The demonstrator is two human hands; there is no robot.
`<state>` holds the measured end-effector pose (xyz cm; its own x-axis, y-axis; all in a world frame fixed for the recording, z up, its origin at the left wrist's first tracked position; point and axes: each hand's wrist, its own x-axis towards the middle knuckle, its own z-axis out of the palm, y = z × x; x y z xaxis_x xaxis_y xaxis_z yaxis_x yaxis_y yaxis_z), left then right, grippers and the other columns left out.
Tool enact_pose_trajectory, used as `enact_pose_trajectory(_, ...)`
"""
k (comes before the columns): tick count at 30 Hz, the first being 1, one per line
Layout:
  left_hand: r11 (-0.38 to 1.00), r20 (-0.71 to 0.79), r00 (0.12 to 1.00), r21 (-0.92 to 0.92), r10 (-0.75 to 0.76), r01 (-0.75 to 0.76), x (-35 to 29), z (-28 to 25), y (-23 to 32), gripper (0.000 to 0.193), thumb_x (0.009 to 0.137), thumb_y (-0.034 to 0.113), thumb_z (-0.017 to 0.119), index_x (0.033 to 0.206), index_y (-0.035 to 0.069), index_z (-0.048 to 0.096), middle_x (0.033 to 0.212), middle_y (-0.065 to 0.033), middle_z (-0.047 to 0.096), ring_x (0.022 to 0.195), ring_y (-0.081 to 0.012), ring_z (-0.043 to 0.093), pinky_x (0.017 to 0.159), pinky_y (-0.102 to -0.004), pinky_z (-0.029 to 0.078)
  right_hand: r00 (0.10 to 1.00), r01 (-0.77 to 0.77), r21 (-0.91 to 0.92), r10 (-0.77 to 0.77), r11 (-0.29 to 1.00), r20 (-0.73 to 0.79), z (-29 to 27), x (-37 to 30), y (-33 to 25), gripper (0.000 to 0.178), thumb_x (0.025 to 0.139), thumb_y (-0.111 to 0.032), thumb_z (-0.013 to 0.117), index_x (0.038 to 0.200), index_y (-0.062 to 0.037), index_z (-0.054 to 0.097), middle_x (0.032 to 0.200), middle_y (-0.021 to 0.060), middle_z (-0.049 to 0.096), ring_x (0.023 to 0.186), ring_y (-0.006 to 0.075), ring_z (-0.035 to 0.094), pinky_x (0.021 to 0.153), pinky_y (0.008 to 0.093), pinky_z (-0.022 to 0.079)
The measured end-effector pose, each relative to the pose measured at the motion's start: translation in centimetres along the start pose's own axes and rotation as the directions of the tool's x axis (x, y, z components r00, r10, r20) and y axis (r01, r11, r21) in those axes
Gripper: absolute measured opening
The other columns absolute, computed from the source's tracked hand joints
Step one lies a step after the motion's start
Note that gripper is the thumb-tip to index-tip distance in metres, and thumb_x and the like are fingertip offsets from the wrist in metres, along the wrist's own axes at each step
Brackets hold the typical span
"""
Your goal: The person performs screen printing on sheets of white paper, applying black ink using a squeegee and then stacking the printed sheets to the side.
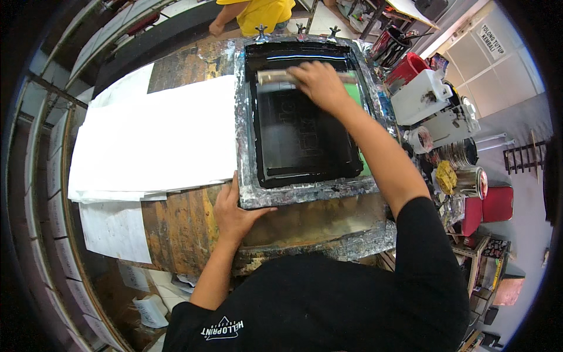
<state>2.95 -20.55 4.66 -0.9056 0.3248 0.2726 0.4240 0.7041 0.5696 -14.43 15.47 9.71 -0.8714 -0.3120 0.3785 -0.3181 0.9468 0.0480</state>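
Observation:
A silk-screen printing frame [316,192] lies on the worn worktable, its metal rim smeared with ink. Black ink [281,146] covers most of its mesh, and a green strip shows along the right side. Near the far end, my right hand [319,85] is closed over a squeegee [271,77] lying crosswise on the mesh; motion blurs both a little. My left hand [230,212] rests against the frame's near left corner, thumb stretched along the front edge and fingers pointing up the left side. Wing-nut clamps [301,29] stand at the frame's far edge.
A stack of white paper sheets [158,135] lies left of the frame. Along the right stand a white plastic container [417,97], a red bucket [407,69] and several cans [469,180]. A metal rack [56,158] rises at far left. Beyond the table is a person in yellow [264,16].

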Motion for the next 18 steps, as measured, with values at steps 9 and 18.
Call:
enact_pose_trajectory(9, 0.997, 0.028, 0.999, 0.071, -0.03, 0.028, 0.1, 0.2, 0.0, 0.127, 0.055, 0.067, 0.096, 0.151, -0.006, 0.058, 0.089, -0.0109, 0.061, 0.081, -0.0295, 0.064, 0.073, -0.0438, 0.053, 0.999, -0.037, -0.043, 0.037, 0.998, 0.0, 5.5, 3.8, 1.5, 0.034, 0.098, -0.044, 0.071, 0.119, -0.0171, 0.069, 0.105, 0.007, 0.072, 0.102, 0.0318, 0.072, 0.078, 0.0478, 0.061)
enact_pose_trajectory(18, 0.999, 0.024, 0.999, 0.029, -0.036, 0.035, -0.3, 0.1, -0.1, 0.125, 0.054, 0.062, 0.099, 0.152, -0.004, 0.058, 0.096, -0.0117, 0.065, 0.088, -0.0319, 0.068, 0.08, -0.0456, 0.056, 0.99, -0.082, 0.145, 0.064, 0.986, 0.124, -3.5, -13.1, -11.6, 0.045, 0.082, -0.029, 0.085, 0.122, -0.0135, 0.069, 0.11, 0.0074, 0.069, 0.101, 0.0299, 0.066, 0.081, 0.0443, 0.058)
